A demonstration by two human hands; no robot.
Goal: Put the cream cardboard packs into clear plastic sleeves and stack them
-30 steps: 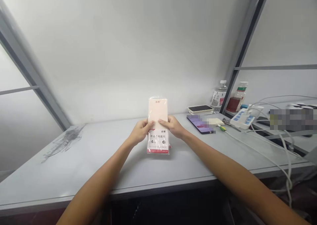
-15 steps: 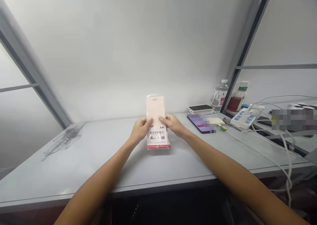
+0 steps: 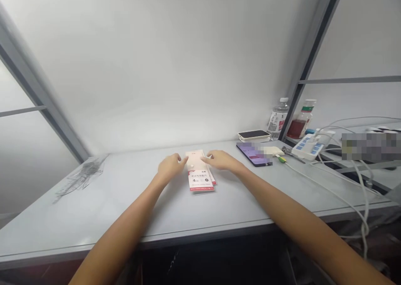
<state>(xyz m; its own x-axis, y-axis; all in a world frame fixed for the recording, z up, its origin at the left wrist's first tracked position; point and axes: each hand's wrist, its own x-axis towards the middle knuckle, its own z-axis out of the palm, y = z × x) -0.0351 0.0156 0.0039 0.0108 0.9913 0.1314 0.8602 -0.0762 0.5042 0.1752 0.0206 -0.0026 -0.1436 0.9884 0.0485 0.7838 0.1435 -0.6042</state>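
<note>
A ruler-set packet [image 3: 201,180], white and pale pink with a red lower band and clear wrap, lies on the grey desk [image 3: 131,209]. Part of another similar packet [image 3: 213,177] shows from under its right side. At the packet's left edge is my left hand [image 3: 171,166], open, with the thumb pointing at the edge; whether it touches cannot be told. My right hand [image 3: 222,159] is open on the other side, its thumb tip over the packet's upper right part and its fingers curved beyond. Neither hand grips the packet.
Crumpled clear plastic [image 3: 83,174] lies at the left. To the right are a phone [image 3: 252,153], a pale-cased device [image 3: 254,135], a water bottle [image 3: 278,120], a bottle with red liquid [image 3: 300,124], a power strip [image 3: 308,147] and white cables [image 3: 332,203].
The packets, held upright between both hands before, have come down flat onto the desk. Both hands have loosened and spread apart, the left one moving leftward.
</note>
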